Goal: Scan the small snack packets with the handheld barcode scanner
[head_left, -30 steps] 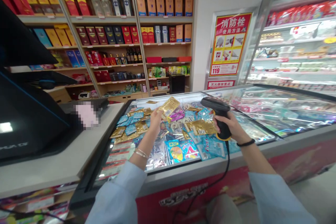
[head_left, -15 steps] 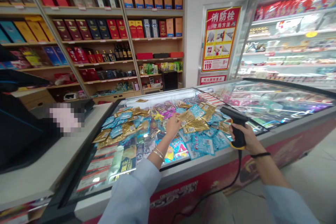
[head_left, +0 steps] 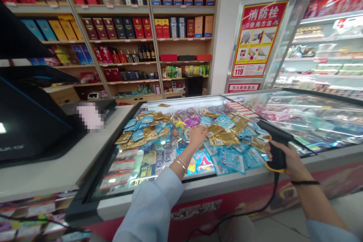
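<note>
My left hand (head_left: 197,135) is over the pile in the middle of the freezer's glass top, its fingers closed at the left edge of a gold snack packet (head_left: 214,130). The fingertips are partly hidden. Another gold packet (head_left: 225,138) lies just beyond, among several blue packets (head_left: 232,160). My right hand (head_left: 284,157) grips a black and yellow barcode scanner (head_left: 276,149) by its handle, above the right side of the pile. The scanner's head points up and left, and its cable (head_left: 273,193) hangs down. A second heap of gold and blue packets (head_left: 138,135) lies at the left.
The chest freezer (head_left: 159,193) has a sliding glass top with purple and yellow packets (head_left: 185,120) inside or on it. A counter (head_left: 51,166) with a black checkout terminal (head_left: 31,121) stands left. Shelves of boxed bottles (head_left: 119,28) line the back wall.
The view has swung left, so everything sits further right. My left hand stays at the gold packet with a slight shift. The scanner remains in my right hand, a little further from the pile.
</note>
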Tool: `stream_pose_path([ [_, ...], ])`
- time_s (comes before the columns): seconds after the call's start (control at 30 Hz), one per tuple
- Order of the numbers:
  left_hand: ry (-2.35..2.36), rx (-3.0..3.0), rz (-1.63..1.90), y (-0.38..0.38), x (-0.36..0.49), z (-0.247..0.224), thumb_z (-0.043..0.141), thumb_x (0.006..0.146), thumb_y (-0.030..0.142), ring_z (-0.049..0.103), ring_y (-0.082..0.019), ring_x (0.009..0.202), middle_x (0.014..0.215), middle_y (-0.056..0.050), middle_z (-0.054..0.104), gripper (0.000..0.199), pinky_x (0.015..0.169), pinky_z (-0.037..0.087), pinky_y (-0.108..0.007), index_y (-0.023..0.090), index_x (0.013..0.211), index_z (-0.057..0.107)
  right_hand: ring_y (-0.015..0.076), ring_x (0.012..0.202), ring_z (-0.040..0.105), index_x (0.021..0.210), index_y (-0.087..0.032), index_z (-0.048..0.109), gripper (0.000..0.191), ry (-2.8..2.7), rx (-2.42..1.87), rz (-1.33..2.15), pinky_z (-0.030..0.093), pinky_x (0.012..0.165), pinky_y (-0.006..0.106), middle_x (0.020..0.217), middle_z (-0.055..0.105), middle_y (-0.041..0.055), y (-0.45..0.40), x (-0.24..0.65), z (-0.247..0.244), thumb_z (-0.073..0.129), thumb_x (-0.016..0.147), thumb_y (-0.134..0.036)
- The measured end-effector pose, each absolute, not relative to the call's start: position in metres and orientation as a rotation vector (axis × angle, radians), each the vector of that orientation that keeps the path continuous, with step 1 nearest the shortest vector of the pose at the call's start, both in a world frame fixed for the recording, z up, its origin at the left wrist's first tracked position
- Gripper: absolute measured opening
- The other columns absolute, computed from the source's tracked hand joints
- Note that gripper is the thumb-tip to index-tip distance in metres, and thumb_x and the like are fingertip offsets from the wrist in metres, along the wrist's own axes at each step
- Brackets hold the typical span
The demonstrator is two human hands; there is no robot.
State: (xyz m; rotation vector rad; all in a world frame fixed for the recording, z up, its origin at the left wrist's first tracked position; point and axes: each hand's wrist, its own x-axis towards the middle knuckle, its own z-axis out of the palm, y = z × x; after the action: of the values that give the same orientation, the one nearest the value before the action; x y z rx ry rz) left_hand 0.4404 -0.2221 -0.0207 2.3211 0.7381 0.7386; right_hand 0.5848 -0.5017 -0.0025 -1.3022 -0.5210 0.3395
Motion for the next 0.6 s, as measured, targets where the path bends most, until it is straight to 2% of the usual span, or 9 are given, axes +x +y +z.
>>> stream_pose_path([
  [0.2, 0.586, 2.311, 0.949, -0.187, 0.409, 0.033, 0.054, 0.084, 0.017, 0.06, -0.024, 0.115, 0.113, -0.006, 0.073, 0.026, 0.107, 0.04, -0.039, 0.021, 0.1, 0.075, 0.0144, 0.04, 0.05, 0.092, -0.02, 0.068, 0.029, -0.588, -1.198, 0.397, 0.036, 0.037, 0.029, 0.062, 0.054, 0.0017, -0.483, 0.574, 0.021, 0.078, 0.071, -0.037],
  [0.37, 0.635, 2.213, 1.247, -0.123, 0.33, 0.073, 0.055, 0.082, 0.019, 0.061, -0.023, 0.112, 0.111, -0.006, 0.072, 0.025, 0.103, 0.044, -0.038, 0.021, 0.1, 0.073, 0.014, 0.038, 0.051, 0.092, -0.019, 0.066, 0.033, -0.753, -1.149, 0.438, 0.039, 0.035, 0.026, 0.06, 0.057, -0.0003, -0.449, 0.54, 0.052, 0.08, 0.068, -0.038],
  [0.5, 0.893, 2.085, 1.313, -0.078, 0.252, 0.062, 0.053, 0.082, 0.024, 0.065, -0.023, 0.104, 0.113, -0.008, 0.071, 0.027, 0.099, 0.047, -0.037, 0.018, 0.101, 0.071, 0.0132, 0.038, 0.052, 0.089, -0.019, 0.062, 0.031, -0.885, -1.108, 0.5, 0.04, 0.035, 0.025, 0.059, 0.057, -0.0011, -0.414, 0.503, 0.07, 0.078, 0.07, -0.038],
  [0.6, 1.251, 2.059, 1.2, -0.063, 0.209, 0.039, 0.053, 0.082, 0.029, 0.067, -0.025, 0.099, 0.111, -0.01, 0.072, 0.029, 0.092, 0.049, -0.036, 0.018, 0.102, 0.071, 0.0122, 0.038, 0.052, 0.09, -0.019, 0.06, 0.029, -1.004, -1.082, 0.567, 0.042, 0.036, 0.025, 0.06, 0.057, -0.0021, -0.382, 0.482, 0.073, 0.075, 0.074, -0.039],
])
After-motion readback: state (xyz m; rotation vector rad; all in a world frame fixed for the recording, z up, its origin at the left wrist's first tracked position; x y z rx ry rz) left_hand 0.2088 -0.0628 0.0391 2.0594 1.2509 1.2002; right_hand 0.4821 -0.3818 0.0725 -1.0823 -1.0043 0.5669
